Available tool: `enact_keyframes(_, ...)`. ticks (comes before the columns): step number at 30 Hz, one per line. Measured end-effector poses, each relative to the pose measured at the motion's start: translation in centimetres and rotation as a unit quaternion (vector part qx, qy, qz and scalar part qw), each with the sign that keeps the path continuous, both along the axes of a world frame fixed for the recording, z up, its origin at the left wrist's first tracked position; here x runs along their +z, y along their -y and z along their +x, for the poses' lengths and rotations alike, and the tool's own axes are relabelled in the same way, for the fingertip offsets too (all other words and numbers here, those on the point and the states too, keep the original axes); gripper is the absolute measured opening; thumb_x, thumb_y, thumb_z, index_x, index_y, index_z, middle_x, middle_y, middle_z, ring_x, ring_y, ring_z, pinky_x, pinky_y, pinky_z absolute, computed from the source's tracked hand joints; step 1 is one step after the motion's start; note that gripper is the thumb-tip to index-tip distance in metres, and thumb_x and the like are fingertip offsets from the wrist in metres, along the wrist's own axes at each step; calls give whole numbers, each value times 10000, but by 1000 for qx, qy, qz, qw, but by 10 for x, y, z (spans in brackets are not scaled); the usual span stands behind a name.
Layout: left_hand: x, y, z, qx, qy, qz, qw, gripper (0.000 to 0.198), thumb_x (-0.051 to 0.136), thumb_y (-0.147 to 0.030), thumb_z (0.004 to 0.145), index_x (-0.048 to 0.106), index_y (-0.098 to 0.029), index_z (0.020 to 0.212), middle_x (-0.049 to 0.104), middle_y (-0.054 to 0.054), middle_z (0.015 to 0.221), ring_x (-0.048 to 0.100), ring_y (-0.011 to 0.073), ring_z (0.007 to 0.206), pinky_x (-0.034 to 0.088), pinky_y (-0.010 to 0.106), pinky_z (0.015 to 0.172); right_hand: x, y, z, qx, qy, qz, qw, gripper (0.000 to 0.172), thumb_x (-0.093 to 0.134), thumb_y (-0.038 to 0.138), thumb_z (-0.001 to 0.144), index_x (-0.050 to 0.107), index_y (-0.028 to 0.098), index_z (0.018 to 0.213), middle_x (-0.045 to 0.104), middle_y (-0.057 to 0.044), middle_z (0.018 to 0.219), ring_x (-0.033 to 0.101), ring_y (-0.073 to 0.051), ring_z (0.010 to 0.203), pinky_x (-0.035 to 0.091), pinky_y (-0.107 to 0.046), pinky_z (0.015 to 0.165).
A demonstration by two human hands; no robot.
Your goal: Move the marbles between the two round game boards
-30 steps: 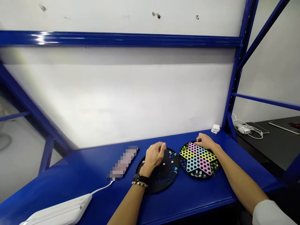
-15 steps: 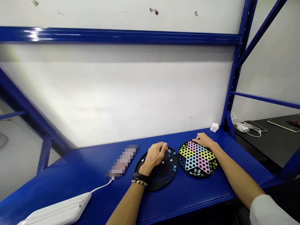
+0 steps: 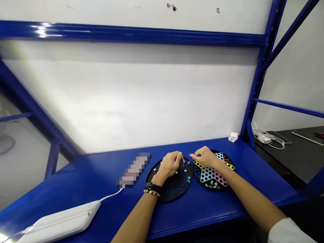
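Two round game boards lie side by side on the blue shelf (image 3: 83, 189). The left board (image 3: 174, 185) is black, full of holes, with a few small marbles along its right side. My left hand (image 3: 170, 164), with a watch and bead bracelet at the wrist, rests curled on its far edge, fingers pinched together. The right board (image 3: 215, 173) has a pastel star in yellow, pink and light blue, with marbles round the rim. My right hand (image 3: 205, 157) hovers over that board's left part, fingers bent and pinched toward the gap between the boards.
A blurred flat device (image 3: 133, 170) lies left of the boards, its white cable running to a white box (image 3: 60, 224) at the front left. A small white plug (image 3: 233, 137) sits at the shelf's back right. Blue rack posts (image 3: 255, 87) rise on the right; a black table (image 3: 291, 152) with chargers stands beyond.
My right hand has moved left from the far edge of the star board toward the gap between the boards. My left hand has stayed in place. The view has shifted a little.
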State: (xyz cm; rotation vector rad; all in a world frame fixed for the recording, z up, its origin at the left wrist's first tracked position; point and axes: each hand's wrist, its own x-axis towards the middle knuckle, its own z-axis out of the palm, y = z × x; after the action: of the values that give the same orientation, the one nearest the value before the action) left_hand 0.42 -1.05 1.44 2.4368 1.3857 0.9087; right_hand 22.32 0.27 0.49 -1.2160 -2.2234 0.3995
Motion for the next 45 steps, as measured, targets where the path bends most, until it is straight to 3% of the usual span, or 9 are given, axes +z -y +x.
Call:
enact_keyframes(4,-1,-2,-1,7,8,10,1000,510,238,-396,1002,606,-209,702,666,32,702,589,166,666,402,272,654,-1,31,-49,31,95,6,995,425,549,412,914,627,180,565,565,10,549,458,-103,536,248,-247,550)
enact_keyframes(9,-3,-4,-1,0,-2,-5,1000,502,256,-413,996,596,-211,687,669,31,721,588,171,685,400,281,666,-3,43,-54,40,191,7,981,347,506,462,952,714,210,837,713,-50,807,637,-178,720,370,-258,635)
enact_keyframes(13,-5,-2,2,-21,-12,-17,1000,466,272,-429,992,579,-212,715,659,32,747,578,179,707,410,290,694,-3,45,-51,51,210,9,976,323,512,454,949,663,215,1105,687,-85,1097,666,-222,847,458,-302,707)
enact_keyframes(17,-6,-4,1,-23,-24,-34,999,463,258,-451,996,540,-216,713,609,20,705,538,175,662,415,297,674,-2,46,-49,75,175,29,981,410,577,462,908,582,234,1248,526,-106,1362,652,-217,875,479,-325,728)
enact_keyframes(22,-8,-13,10,-65,27,-50,996,377,292,-407,999,608,-207,948,653,37,922,602,177,841,478,299,793,7,30,-26,-23,92,52,994,285,544,464,928,624,225,1062,605,-42,1040,603,-157,784,412,-269,695)
enact_keyframes(26,-8,-24,46,-117,-101,-36,987,329,382,-375,971,573,-214,1185,607,67,1137,592,198,1027,469,336,944,8,-1,19,-183,62,32,981,302,484,459,956,611,204,859,626,-23,884,565,-146,752,347,-255,649)
enact_keyframes(30,-10,-31,85,-70,-255,-41,964,332,391,-357,969,547,-198,1215,573,99,1184,606,221,1044,483,351,929,-5,-23,56,-279,78,-45,956,379,460,488,955,595,194,756,651,-39,815,573,-159,725,309,-263,604)
enact_keyframes(38,-23,-29,96,-21,-295,-39,955,384,244,-396,1012,511,-225,1228,598,109,1120,673,235,871,508,371,780,-21,-30,60,-281,55,-74,955,391,457,500,940,591,210,714,652,-34,763,571,-164,687,303,-266,586)
enact_keyframes(45,-23,-34,95,-41,-306,-53,950,471,220,-394,1010,655,-217,1045,690,114,1043,683,243,896,506,371,801,-21,-30,62,-279,59,-80,955,400,471,517,919,589,210,692,660,-38,793,575,-169,703,295,-260,583)
